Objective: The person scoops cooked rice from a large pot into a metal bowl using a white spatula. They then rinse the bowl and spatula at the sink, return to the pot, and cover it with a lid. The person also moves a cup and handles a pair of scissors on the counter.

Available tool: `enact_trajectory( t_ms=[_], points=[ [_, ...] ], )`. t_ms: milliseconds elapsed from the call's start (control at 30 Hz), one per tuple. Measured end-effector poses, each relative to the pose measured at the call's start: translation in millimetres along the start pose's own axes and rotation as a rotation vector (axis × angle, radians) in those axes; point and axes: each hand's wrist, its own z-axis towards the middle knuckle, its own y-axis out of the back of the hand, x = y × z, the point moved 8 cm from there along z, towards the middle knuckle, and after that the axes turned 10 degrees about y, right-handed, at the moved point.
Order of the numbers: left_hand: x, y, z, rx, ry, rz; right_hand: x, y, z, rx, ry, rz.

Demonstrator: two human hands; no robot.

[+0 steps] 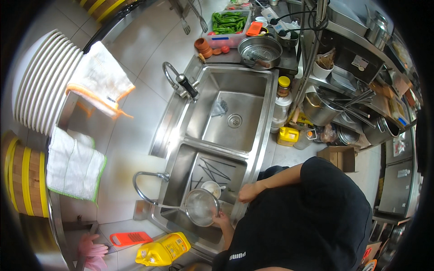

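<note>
My left hand grips the metal rim of a round fine-mesh strainer over the near-left basin of a double steel sink. Water from the curved faucet runs toward the strainer. Partly behind it, a white bowl with a white spoon sits in the basin. Several dark chopsticks lie scattered on the basin floor. My right hand is curled at the sink's front edge, with nothing visible in it. What lies under the strainer is mostly hidden.
The other basin holds a scrubber. A steel steamer pot and a tub of green peppers stand beyond. A yellow jug and orange grater-like tool lie beside the sink. Stacked plates and cloths are opposite.
</note>
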Motion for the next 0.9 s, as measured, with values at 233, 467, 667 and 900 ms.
enact_trajectory(
  t_ms=[233, 467, 667, 900],
  points=[
    [2, 3, 2, -0.026, 0.052, -0.055, 1, -4, 0, 0.038, -0.014, -0.043],
    [3, 6, -2, -0.095, 0.04, -0.14, 1, -5, 0, 0.045, -0.034, -0.032],
    [2, -1, -8, -0.046, 0.049, -0.026, -3, -13, 4, 0.009, -0.038, -0.04],
    [8, 21, 17, -0.104, 0.069, -0.05, -6, -17, 6, -0.016, -0.042, -0.045]
  ],
)
